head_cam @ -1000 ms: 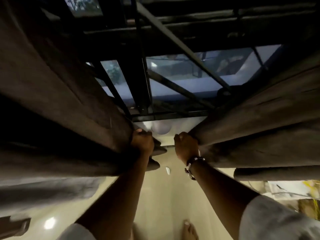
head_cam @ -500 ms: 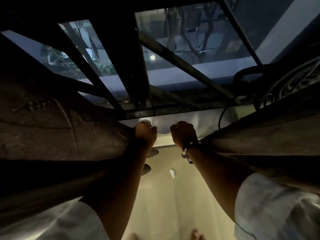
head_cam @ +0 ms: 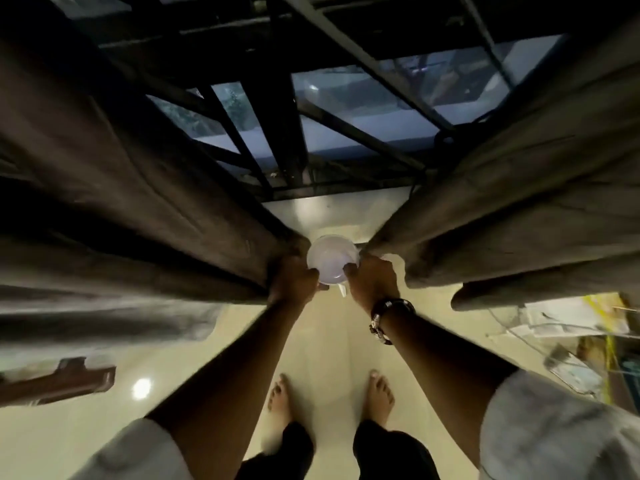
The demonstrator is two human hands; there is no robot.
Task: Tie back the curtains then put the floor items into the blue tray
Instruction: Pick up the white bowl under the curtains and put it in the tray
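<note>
Curtains hang either side of the gap, the left curtain (head_cam: 131, 188) and the right curtain (head_cam: 512, 202), both a thick brown cloth falling in deep folds to just above the floor (head_cam: 329, 341). The left hand (head_cam: 294, 280) is closed in a fist on the inner edge of the left curtain, low down near its hem; the right hand (head_cam: 374, 284), with a dark bracelet (head_cam: 389, 318) at the wrist, is closed the same way on the inner edge of the right curtain. Between the two fists, lower down on the floor, lies a pale round bowl (head_cam: 332, 259), with a small pale item just beside it that is too blurred to name. The blue tray is not in view.

The cloth looks heavy and soft: it should bunch easily but sag under its own weight and slide out of a loose grasp, so I judge a full fist round a gathered bundle of folds, taken higher up, will hold better than a pinch on the edge. No tie or hook shows here. The bowl looks light, stiff and smooth, probably plastic; its rim is the natural place to take it, and it could slip from a light hold.
</note>
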